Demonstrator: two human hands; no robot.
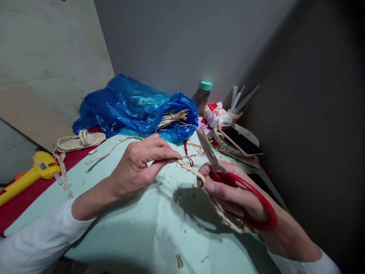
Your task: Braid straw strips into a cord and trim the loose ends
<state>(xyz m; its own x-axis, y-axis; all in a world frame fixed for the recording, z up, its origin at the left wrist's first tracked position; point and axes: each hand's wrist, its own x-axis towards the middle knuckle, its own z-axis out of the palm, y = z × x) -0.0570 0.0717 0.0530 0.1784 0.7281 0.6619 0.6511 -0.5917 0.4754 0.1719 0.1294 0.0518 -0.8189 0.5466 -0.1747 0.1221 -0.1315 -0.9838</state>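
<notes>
My left hand (pixel 145 163) pinches a braided straw cord (pixel 189 167) near its end, just left of the middle. My right hand (pixel 234 190) grips the same cord between thumb and fingers and also holds red-handled scissors (pixel 258 198), whose blades point up and away. Below my right hand the cord hangs down toward the right. Its lower end is partly hidden by the scissors' handle. The blades do not touch the cord.
A blue plastic bag (pixel 128 102) with straw lies at the back. Behind on the right are a bottle (pixel 203 95), a phone (pixel 242 140) and a cup of sticks (pixel 235 114). At left are a yellow glue gun (pixel 34 173) and a coiled braid (pixel 81 140). Scraps dot the pale green table cover (pixel 128 236).
</notes>
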